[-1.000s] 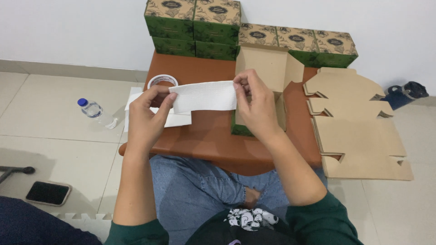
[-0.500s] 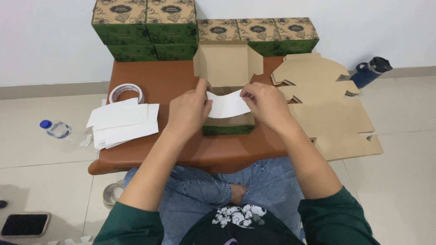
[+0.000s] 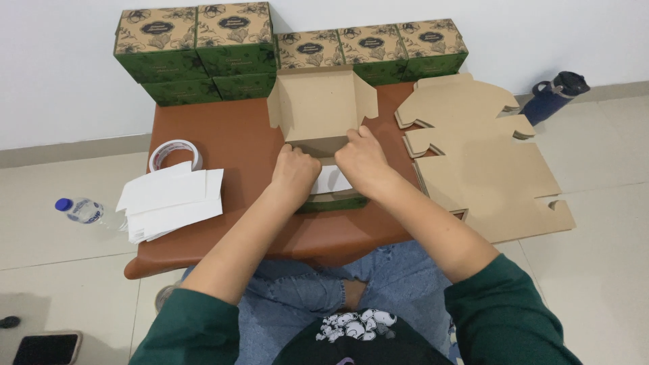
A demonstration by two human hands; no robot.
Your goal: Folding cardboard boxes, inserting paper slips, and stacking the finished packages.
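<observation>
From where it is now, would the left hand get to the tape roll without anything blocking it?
Probably yes. The left hand is on the open box, and the tape roll lies to its left across bare table. The paper stack lies nearer the person, off that path.

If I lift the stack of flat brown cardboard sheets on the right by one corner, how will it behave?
The flat cardboard stack would probably bend, since the die-cut sheets are thin and wide. Loose sheets may slide apart: their edges already sit uneven. It looks light, and part overhangs the table, so a push might tip it off.
</observation>
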